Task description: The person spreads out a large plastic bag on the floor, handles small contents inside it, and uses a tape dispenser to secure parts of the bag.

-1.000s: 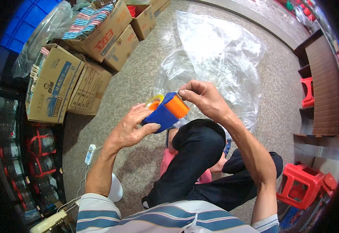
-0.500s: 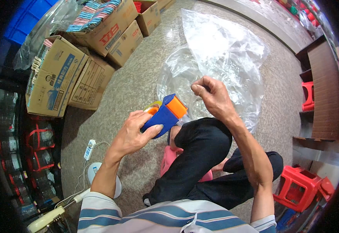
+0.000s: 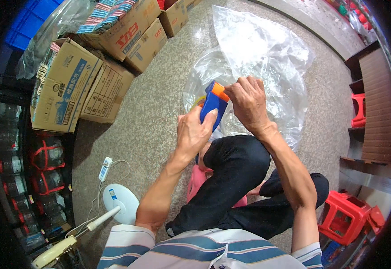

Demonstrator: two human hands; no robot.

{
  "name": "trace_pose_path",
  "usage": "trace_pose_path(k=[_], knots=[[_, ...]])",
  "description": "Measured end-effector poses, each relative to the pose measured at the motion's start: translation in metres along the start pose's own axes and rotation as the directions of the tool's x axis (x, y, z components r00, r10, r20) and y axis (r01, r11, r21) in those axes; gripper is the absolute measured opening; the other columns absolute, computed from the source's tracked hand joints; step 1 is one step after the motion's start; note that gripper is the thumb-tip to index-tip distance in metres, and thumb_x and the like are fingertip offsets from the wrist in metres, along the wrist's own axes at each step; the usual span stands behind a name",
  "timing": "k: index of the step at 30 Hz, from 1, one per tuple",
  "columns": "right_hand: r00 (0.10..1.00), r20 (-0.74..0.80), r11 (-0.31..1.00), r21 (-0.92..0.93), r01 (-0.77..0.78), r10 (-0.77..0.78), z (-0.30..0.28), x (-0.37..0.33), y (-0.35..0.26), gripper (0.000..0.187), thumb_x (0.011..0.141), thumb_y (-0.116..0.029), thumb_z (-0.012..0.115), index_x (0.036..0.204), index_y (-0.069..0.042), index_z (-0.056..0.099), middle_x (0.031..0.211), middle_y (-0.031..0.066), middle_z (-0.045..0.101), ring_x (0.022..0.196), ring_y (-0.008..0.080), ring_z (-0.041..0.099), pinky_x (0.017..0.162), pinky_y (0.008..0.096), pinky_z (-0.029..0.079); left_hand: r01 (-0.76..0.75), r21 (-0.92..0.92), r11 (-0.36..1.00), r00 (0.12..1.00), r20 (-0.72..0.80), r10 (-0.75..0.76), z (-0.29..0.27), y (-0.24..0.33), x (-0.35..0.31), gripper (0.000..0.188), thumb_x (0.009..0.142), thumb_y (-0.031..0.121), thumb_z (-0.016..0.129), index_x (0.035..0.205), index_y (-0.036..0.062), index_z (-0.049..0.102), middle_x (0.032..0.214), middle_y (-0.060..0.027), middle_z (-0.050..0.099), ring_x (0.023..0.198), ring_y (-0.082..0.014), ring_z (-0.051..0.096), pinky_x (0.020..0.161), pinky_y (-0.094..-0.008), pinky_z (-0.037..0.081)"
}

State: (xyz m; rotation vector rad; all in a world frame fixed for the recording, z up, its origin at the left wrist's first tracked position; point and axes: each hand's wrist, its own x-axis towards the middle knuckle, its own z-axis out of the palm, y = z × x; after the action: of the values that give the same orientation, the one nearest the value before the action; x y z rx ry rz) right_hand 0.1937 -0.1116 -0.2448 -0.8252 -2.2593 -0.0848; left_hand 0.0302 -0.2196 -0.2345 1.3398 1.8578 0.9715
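Note:
A blue and orange tape dispenser (image 3: 214, 109) with a yellowish roll of tape is gripped in my left hand (image 3: 193, 132), in front of my bent knee. My right hand (image 3: 250, 102) is closed, its thumb and fingertips pinched at the dispenser's orange end. Whether a piece of tape is between those fingers I cannot make out. Beyond both hands a large clear plastic bag (image 3: 262, 45) lies crumpled on the speckled floor (image 3: 128, 143).
Cardboard boxes (image 3: 110, 94) stand at the far left, one topped with striped cloths (image 3: 108, 15). A white lamp base (image 3: 123, 204) and a power strip (image 3: 104, 169) lie left of me. On the right are a red plastic stool (image 3: 345, 217) and a brown cardboard panel (image 3: 374, 107).
My left hand has brought the tape dispenser up and to the right, turning it more upright. My right hand has come down to its orange end.

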Motion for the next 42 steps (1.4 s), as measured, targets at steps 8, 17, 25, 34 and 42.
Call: trace_pose_path(k=[8,17,25,34,42], knots=[[0.98,-0.041,0.978,0.087,-0.19,0.194,0.048,-0.062,0.008,0.015,0.088,-0.015,0.073,0.084,-0.008,0.06,0.082,0.0085,0.054,0.082,0.0298,0.056,0.075,0.0433,0.041,0.139,0.526,0.839,0.985,0.01,-0.17,0.043,-0.103,0.019,0.043,0.098,0.041,0.061,0.113,0.0019,0.071,0.097,-0.0234,0.074,0.095,-0.0458,0.07,0.093,-0.0525,0.049],[0.415,0.588,-0.217,0.721,-0.658,0.695,0.058,-0.116,0.055,0.024,0.102,-0.019,0.067,0.118,-0.002,0.073,0.094,0.0024,0.074,0.076,0.0065,0.056,0.072,0.0239,0.047,0.453,0.366,0.813,0.878,-0.025,-0.478,0.022,-0.388,-0.114,0.053,0.097,0.033,0.065,0.133,-0.005,0.06,0.123,-0.0299,0.068,0.118,-0.0468,0.064,0.103,-0.0509,0.048],[0.198,0.654,-0.388,0.635,-0.668,0.73,0.074,-0.209,0.053,0.03,0.101,-0.012,0.065,0.13,-0.003,0.068,0.106,0.0037,0.073,0.078,0.0066,0.058,0.074,0.023,0.047,0.477,0.56,0.678,0.698,0.228,-0.679,0.024,-0.394,-0.138,0.039,0.1,0.023,0.062,0.127,-0.0039,0.063,0.116,-0.0243,0.07,0.11,-0.0378,0.067,0.095,-0.0438,0.051],[-0.023,0.72,-0.675,0.638,-0.369,0.693,0.109,-0.244,0.044,0.031,0.101,-0.008,0.062,0.132,-0.004,0.066,0.114,0.0057,0.071,0.084,0.011,0.063,0.082,0.0277,0.052,0.112,0.075,0.991,0.922,0.363,-0.132,0.1,-0.214,0.088,0.027,0.102,0.015,0.06,0.121,-0.0031,0.067,0.111,-0.0197,0.072,0.102,-0.0303,0.069,0.089,-0.0385,0.054],[-0.432,0.631,-0.743,0.65,-0.159,0.644,0.141,-0.318,0.042,0.032,0.102,-0.006,0.059,0.134,-0.006,0.06,0.117,0.0055,0.066,0.091,0.014,0.062,0.086,0.0332,0.052,-0.486,0.147,0.862,0.676,0.689,0.264,0.225,-0.226,0.097,0.022,0.097,0.013,0.063,0.115,0.0015,0.067,0.095,-0.0181,0.063,0.09,-0.0353,0.065,0.08,-0.0451,0.053]])
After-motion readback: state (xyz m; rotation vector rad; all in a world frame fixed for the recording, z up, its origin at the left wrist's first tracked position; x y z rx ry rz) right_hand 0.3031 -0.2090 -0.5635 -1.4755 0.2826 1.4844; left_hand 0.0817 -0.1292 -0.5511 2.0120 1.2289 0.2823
